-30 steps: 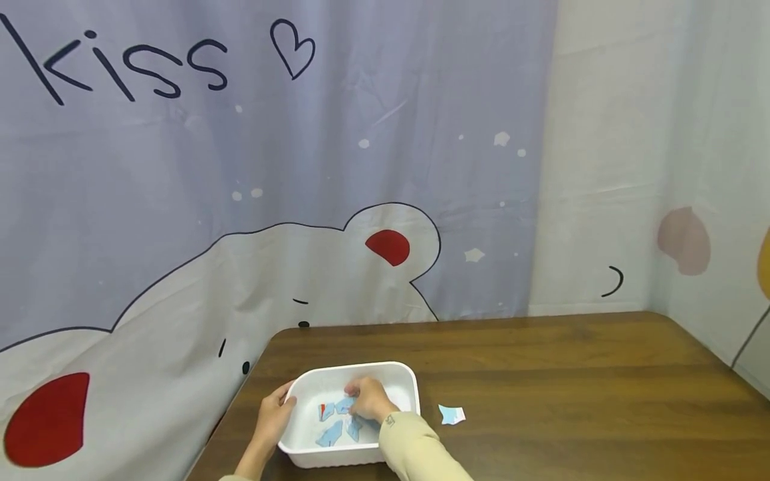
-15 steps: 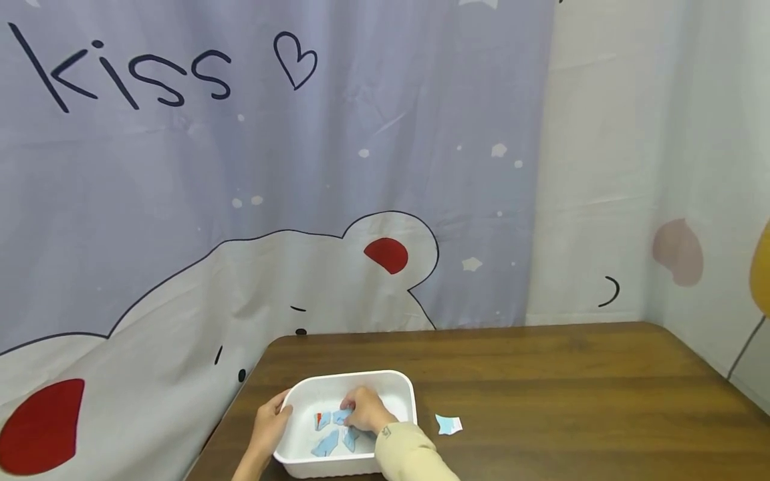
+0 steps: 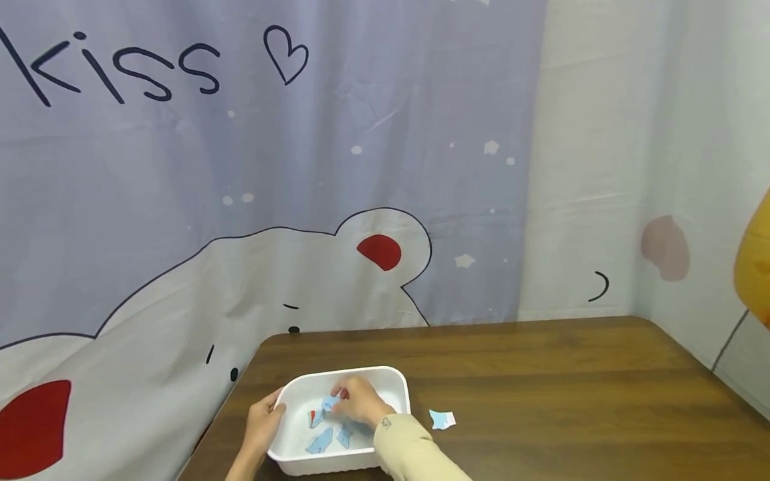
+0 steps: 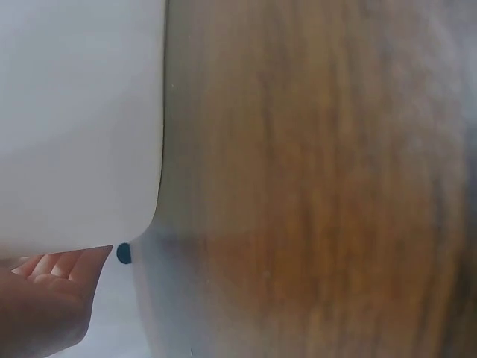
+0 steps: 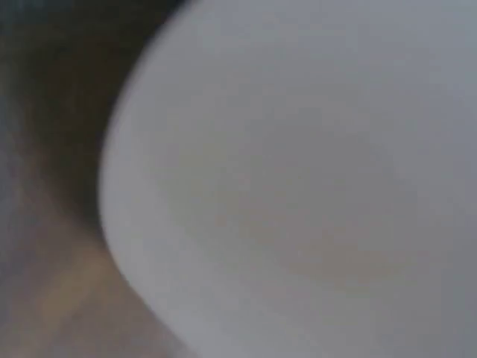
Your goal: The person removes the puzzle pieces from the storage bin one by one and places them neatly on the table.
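Observation:
My left hand (image 3: 261,422) holds the left rim of a white plastic tub (image 3: 278,444), thumb on the inner side and fingers outside. In the left wrist view, part of that hand (image 4: 56,302) shows against the tub's pale wall (image 4: 82,112). My right hand (image 3: 359,399) reaches into the tub with bent fingers, pinching a light-blue puzzle piece (image 3: 329,403). Close by lie a blue piece with a red mark (image 3: 315,419) and two more blue pieces, one larger (image 3: 320,441) and one smaller (image 3: 343,437). The blurred right wrist view shows only the tub's curved wall (image 5: 298,179).
One light-blue and white puzzle piece (image 3: 442,419) lies on the brown wooden table (image 3: 541,387), right of the tub. Behind the table hangs a printed curtain (image 3: 469,167). The right sleeve (image 3: 412,447) crosses the tub's near right corner.
The puzzle piece at the right fingers has shifted away from me and turned, above the red-marked one. The left hand keeps its hold on the rim. The head view has shifted slightly.

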`<state>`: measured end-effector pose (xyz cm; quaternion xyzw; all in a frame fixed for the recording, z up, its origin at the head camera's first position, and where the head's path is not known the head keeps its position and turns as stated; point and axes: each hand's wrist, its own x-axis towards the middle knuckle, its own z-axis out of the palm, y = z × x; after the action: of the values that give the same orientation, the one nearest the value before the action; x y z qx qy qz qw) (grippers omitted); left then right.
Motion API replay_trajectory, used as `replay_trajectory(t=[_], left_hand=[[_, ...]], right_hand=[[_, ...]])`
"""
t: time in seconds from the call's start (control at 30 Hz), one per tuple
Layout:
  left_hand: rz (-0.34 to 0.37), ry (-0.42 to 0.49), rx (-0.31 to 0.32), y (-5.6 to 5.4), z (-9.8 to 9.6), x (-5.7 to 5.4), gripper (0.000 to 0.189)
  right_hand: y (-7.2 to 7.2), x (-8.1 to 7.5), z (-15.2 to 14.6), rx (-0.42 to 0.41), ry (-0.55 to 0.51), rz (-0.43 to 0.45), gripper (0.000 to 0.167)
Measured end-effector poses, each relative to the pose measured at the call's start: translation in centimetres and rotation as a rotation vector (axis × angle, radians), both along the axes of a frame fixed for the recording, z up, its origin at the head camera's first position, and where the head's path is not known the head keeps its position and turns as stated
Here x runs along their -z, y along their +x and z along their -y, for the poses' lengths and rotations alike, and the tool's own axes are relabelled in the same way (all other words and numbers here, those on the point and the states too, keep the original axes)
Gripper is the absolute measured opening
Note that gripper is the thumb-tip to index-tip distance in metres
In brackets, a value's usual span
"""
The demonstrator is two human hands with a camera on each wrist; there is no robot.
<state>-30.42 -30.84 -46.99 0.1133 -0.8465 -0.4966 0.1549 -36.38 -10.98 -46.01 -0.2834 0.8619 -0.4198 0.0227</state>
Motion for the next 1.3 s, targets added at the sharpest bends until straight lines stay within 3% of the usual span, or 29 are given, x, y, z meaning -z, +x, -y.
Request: replay_trajectory(t=[0.2, 0.47, 0.63, 0.93, 1.3], left_hand=[[0.017, -0.008, -0.003, -0.2, -0.1, 0.1, 0.044], [0.019, 0.001, 0.005, -0.4, 0.0, -0.1, 0.045], [0.007, 0.016, 0.018, -0.5, -0.1, -0.2, 0.044], [0.018, 0.028, 0.029, -0.7, -0.1, -0.6, 0.044], [0.045, 0.032, 0.023, -0.9, 0.0, 0.0, 0.045]], right_hand=[[-0.1, -2.8, -1.4, -0.065, 0.073, -0.070, 0.024], [-0.4, -5.9, -4.9, -0.110, -0.022, -0.135, 0.023], [-1.0, -6.9, -9.0, -0.067, -0.039, -0.206, 0.024], [-1.5, -5.5, -17.2, 0.054, -0.052, -0.262, 0.024], [-0.7, -2.0, -23.5, 0.140, 0.042, -0.174, 0.024]])
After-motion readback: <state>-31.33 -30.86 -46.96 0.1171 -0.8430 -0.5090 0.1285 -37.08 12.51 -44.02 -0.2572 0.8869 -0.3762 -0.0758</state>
